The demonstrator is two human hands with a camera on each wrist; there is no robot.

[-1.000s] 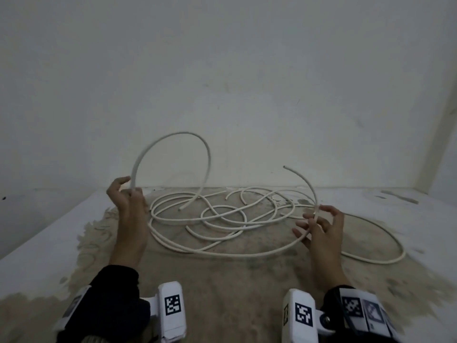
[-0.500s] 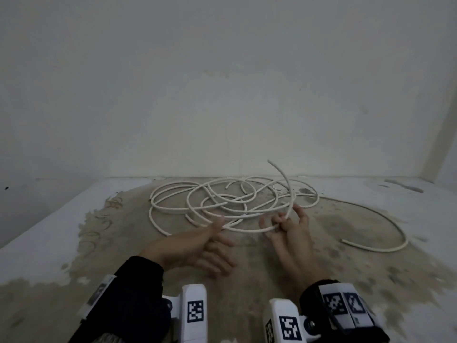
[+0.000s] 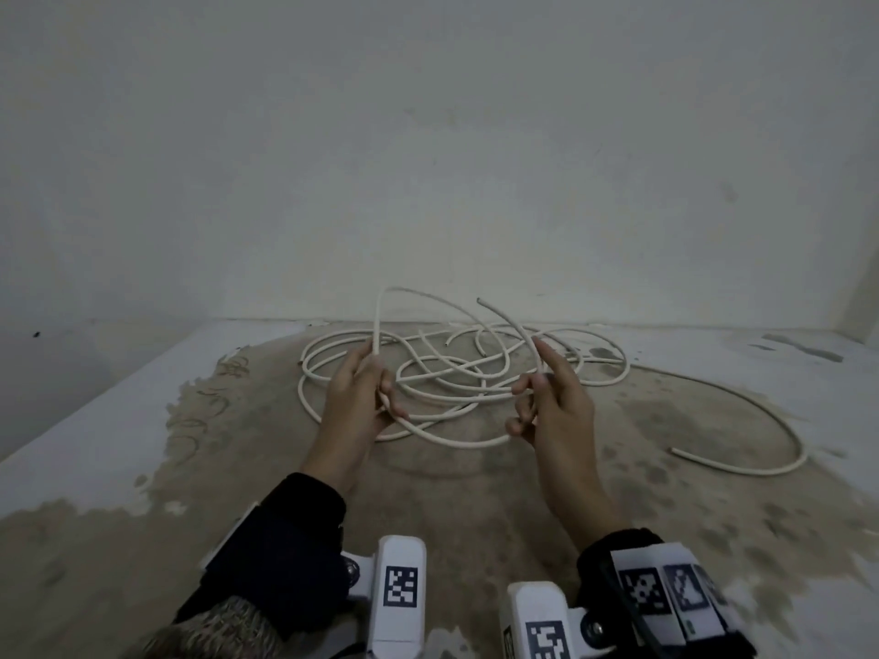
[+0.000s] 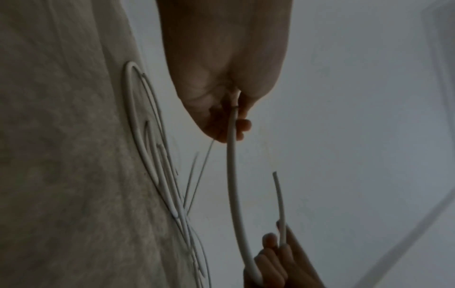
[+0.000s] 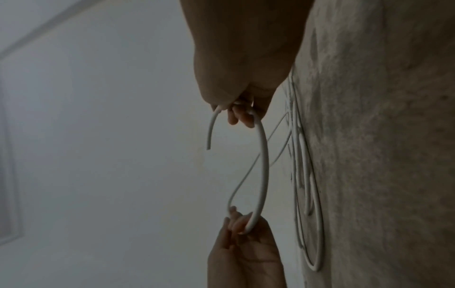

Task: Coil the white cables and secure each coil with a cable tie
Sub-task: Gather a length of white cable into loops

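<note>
Nearest, 2 dark sleeves (image 3: 280, 539) with white wrist cameras (image 3: 398, 596) carrying black-and-white markers. Further on, left hand (image 3: 359, 397) raised over the stained floor (image 3: 452, 506), fingers curled around the white cable (image 3: 442, 437), grasping it where a loop rises up and arcs over to the right. Right hand (image 3: 554, 404) at about the same height, index finger pointing up, thumb and other fingers pinching the same cable near its free end (image 3: 480, 301), which sticks up and to the left. Between both hands, a slack arc hanging low. Behind the hands, the rest of the cable lying on the floor in a loose tangle of several loops, with 1 long tail (image 3: 742, 468) curving far to the right. At the back, a plain pale wall (image 3: 428, 159).
</note>
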